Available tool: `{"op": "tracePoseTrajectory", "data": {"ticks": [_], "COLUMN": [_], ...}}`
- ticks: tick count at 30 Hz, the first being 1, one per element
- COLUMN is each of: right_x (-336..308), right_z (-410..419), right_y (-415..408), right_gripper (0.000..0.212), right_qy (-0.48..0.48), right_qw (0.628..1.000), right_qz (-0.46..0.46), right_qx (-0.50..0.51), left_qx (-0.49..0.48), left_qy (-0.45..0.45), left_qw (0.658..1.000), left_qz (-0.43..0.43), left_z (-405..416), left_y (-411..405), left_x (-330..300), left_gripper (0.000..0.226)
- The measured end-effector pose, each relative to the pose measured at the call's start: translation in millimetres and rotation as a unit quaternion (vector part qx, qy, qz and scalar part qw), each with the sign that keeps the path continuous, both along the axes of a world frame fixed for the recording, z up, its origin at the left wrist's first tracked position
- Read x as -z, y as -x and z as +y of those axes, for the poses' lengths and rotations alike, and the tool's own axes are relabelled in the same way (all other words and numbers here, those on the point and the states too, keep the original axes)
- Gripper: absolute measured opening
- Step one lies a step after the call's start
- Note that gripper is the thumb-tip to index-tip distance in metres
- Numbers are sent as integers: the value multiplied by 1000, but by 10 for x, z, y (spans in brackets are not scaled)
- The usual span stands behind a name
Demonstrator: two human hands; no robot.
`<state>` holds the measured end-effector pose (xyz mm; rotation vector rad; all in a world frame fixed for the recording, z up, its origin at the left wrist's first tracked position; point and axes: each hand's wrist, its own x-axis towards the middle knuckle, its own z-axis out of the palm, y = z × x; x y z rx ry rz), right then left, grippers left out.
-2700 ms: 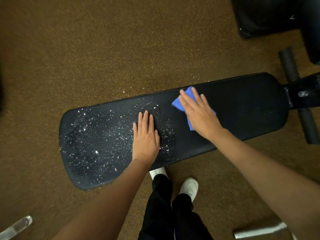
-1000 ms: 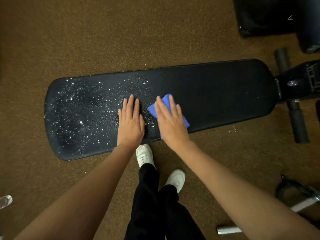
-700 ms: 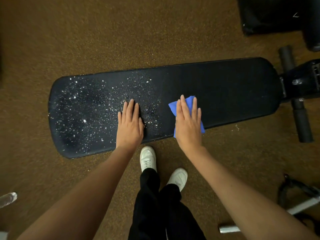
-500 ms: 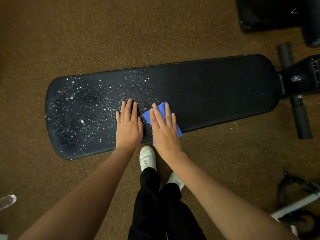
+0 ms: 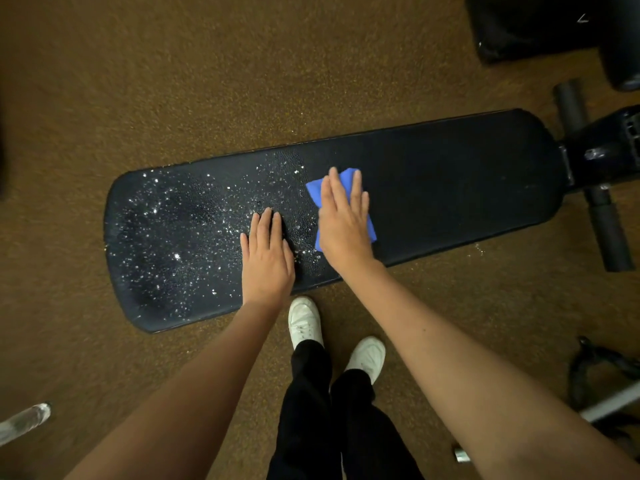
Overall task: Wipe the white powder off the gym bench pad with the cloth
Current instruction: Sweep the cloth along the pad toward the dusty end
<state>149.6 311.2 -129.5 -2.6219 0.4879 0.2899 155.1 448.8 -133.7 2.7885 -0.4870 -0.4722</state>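
Observation:
The black gym bench pad [image 5: 450, 188] lies across the brown floor. White powder [image 5: 180, 230] speckles its left half; the right half looks dark and free of specks. My right hand [image 5: 343, 223] presses flat on a folded blue cloth [image 5: 313, 194] near the pad's middle, at the edge of the powdered area. Blue corners show above the fingers and beside the palm. My left hand [image 5: 266, 258] rests flat on the pad with fingers together, just left of the cloth, on the powder.
The bench's black frame and foam rollers [image 5: 606, 233] stick out at the right end. Dark equipment [image 5: 540, 26] stands at the top right. My white shoes [image 5: 304, 320] stand just below the pad. A metal bar [image 5: 609, 400] lies bottom right, a pale object [image 5: 24, 422] bottom left.
My right hand has slid the cloth to and fro along the pad's middle; since half a second ago it has moved right and towards the far edge. The left hand has stayed planted.

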Motion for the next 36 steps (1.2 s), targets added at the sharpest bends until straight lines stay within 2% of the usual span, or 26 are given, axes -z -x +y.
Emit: {"op": "tracePoseTrajectory", "data": {"ticks": [4, 6, 9, 13, 17, 22, 24, 31, 36], "right_x": [-146, -206, -197, -109, -49, -11, -7, -25, -23], "right_z": [-126, -350, -663, -822, -800, -753, -746, -677, -671], "right_y": [15, 134, 352, 516, 508, 503, 488, 445, 431], "right_gripper": [49, 48, 51, 53, 55, 55, 55, 58, 60], "right_qy": [-80, -62, -12, 24, 33, 21, 16, 29, 34], "right_qw": [995, 997, 999, 999, 999, 999, 999, 998, 997], "right_qz": [-37, -52, -16, 29, 40, 45, 45, 54, 66], "right_qx": [-54, -19, 36, 21, 4, 10, 11, 15, 15], "left_qx": [-28, -20, 10, 9, 10, 66, 60, 145, 38], "left_qy": [34, 38, 29, -33, -91, -71, -55, -29, -5], "left_qw": [999, 999, 999, 999, 996, 995, 996, 986, 997], "left_qz": [-12, -20, -16, -9, 2, -29, -29, -71, -67], "left_z": [-100, -264, -646, -1067, -1119, -1216, -1270, -875, -964], "left_y": [-51, -63, -14, 58, -19, -535, -786, -446, -817], "left_x": [-137, -202, -237, -79, 52, 108, 106, 97, 154], "left_gripper": [57, 63, 64, 61, 60, 52, 51, 62, 58]}}
